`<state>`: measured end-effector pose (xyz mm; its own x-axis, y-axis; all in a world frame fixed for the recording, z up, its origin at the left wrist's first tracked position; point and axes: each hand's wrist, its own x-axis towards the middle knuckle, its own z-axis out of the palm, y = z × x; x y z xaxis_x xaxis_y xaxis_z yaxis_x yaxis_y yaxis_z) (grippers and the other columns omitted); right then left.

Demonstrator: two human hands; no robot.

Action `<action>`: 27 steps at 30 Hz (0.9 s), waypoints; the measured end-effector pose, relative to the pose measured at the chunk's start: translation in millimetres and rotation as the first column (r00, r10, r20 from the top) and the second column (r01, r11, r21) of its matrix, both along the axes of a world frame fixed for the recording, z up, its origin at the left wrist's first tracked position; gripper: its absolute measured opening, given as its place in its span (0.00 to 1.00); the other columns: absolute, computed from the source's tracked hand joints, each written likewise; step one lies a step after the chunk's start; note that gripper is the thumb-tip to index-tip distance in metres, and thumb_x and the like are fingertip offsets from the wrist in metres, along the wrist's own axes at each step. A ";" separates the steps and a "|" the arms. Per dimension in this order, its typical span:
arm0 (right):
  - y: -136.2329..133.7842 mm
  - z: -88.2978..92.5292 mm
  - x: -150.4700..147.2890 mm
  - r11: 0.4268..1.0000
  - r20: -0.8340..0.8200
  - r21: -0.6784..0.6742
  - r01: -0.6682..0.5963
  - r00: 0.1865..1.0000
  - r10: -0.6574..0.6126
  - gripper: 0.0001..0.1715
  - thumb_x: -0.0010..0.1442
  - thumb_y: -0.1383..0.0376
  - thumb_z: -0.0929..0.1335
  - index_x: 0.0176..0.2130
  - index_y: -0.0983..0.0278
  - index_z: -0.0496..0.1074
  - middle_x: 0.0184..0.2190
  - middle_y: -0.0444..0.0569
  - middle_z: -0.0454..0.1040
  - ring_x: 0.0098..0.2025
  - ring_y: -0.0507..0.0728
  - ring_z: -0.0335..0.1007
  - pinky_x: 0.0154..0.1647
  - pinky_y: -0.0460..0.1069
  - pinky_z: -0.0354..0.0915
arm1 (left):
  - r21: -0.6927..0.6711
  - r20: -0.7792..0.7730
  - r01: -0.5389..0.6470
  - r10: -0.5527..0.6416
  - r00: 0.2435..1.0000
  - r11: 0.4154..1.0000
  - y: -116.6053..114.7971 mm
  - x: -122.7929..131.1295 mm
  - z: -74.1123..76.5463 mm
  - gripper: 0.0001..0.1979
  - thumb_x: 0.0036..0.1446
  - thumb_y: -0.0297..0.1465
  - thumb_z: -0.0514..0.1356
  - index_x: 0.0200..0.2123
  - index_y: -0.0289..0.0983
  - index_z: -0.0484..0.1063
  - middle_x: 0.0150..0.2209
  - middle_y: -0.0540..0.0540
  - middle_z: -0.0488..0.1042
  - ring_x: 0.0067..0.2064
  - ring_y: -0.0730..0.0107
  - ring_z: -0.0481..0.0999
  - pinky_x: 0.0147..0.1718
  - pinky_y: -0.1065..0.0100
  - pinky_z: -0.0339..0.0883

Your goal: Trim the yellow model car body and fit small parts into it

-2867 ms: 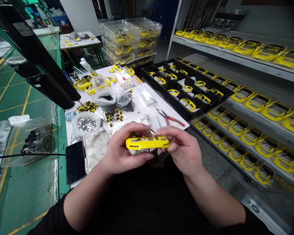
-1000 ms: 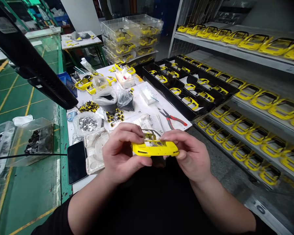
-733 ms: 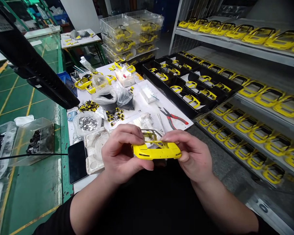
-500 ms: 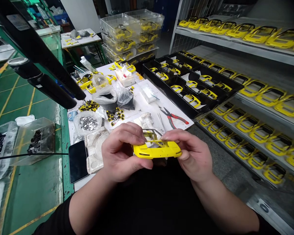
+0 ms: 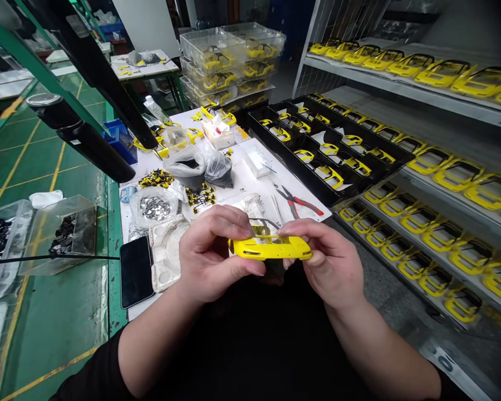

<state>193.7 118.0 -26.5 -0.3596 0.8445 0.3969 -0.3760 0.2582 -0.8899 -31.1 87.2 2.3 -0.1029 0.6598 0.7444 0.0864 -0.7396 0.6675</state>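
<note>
A yellow model car body [image 5: 275, 248] is held up in front of my chest, above the near edge of the white worktable [image 5: 250, 149]. My left hand [image 5: 215, 250] grips its left end, thumb below and fingers on top. Around the other end, my right hand [image 5: 332, 259] is closed the same way. The car's long side with dark slots faces me, and its open window frame shows between my fingertips. Behind it lie red-handled pliers [image 5: 298, 203], tweezers [image 5: 277, 207] and a whitish plaster-like block [image 5: 253, 206], partly hidden.
To the left are a phone [image 5: 137, 273], a white mould [image 5: 167, 253], a bag of silvery pieces [image 5: 155, 206] and bags of black parts [image 5: 186, 166]. A black tray [image 5: 338, 192] with yellow bodies stands right, beside racks [image 5: 371, 69]. Black tubes [image 5: 96, 147] hang upper left.
Both hands still hold the car body, which has tipped slightly so less of its lower face shows. The whole view has shifted a little to the left.
</note>
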 end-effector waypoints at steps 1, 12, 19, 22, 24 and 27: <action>0.0 0.6 -0.1 1.000 0.000 -0.004 -0.002 1.000 0.002 0.20 0.72 0.48 0.80 0.57 0.55 0.87 0.52 0.52 0.82 0.33 0.54 0.79 0.33 0.51 0.79 | -0.024 0.010 -0.011 0.011 1.000 1.000 -1.2 1.1 -0.6 0.20 0.57 0.45 0.83 0.43 0.42 0.84 0.39 0.45 0.82 0.41 0.59 0.84 0.43 0.55 0.80; -0.5 2.4 -1.7 1.000 -0.018 -0.021 -0.013 1.000 0.013 0.20 0.71 0.48 0.81 0.56 0.56 0.87 0.52 0.52 0.83 0.34 0.52 0.78 0.35 0.48 0.78 | 0.056 -0.082 -0.032 0.037 0.996 0.998 -4.3 -0.8 2.4 0.13 0.66 0.38 0.78 0.49 0.40 0.85 0.43 0.42 0.85 0.45 0.59 0.84 0.49 0.56 0.82; 2.0 4.4 -3.1 1.000 -0.018 -0.002 -0.016 1.000 0.016 0.21 0.71 0.48 0.81 0.56 0.55 0.87 0.51 0.50 0.83 0.35 0.52 0.79 0.38 0.49 0.76 | 0.053 -0.037 -0.019 0.021 0.999 0.998 -3.2 -0.1 -1.4 0.12 0.66 0.37 0.77 0.48 0.40 0.85 0.42 0.43 0.84 0.44 0.58 0.84 0.48 0.53 0.82; 2.8 5.7 -3.0 1.000 -0.015 0.005 -0.018 1.000 0.018 0.20 0.71 0.48 0.81 0.56 0.55 0.87 0.51 0.50 0.83 0.37 0.52 0.79 0.39 0.48 0.76 | 0.002 -0.077 -0.027 0.027 0.997 1.000 -4.0 0.0 -1.4 0.16 0.68 0.42 0.76 0.52 0.42 0.85 0.45 0.42 0.85 0.47 0.56 0.84 0.50 0.54 0.80; 2.5 7.0 -2.7 1.000 -0.004 0.003 -0.024 1.000 0.024 0.20 0.72 0.48 0.81 0.56 0.55 0.87 0.52 0.50 0.83 0.39 0.53 0.80 0.40 0.47 0.77 | -0.061 -0.149 -0.011 0.002 0.989 0.998 -5.0 -0.1 0.9 0.24 0.63 0.48 0.79 0.56 0.42 0.83 0.48 0.41 0.86 0.50 0.56 0.84 0.52 0.56 0.79; 1.4 8.5 -2.1 1.000 0.018 0.003 -0.025 1.000 0.025 0.21 0.71 0.48 0.81 0.56 0.55 0.87 0.53 0.51 0.83 0.46 0.56 0.82 0.45 0.48 0.78 | -0.145 -0.224 0.009 -0.042 0.974 0.989 -6.7 0.2 7.4 0.31 0.58 0.49 0.82 0.58 0.41 0.82 0.49 0.42 0.85 0.50 0.57 0.84 0.52 0.58 0.77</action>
<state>191.5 119.4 -18.0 -0.3877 0.8338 0.3929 -0.3664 0.2517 -0.8957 -30.9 80.5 9.7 0.0752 0.7608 0.6446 0.2295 -0.6423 0.7313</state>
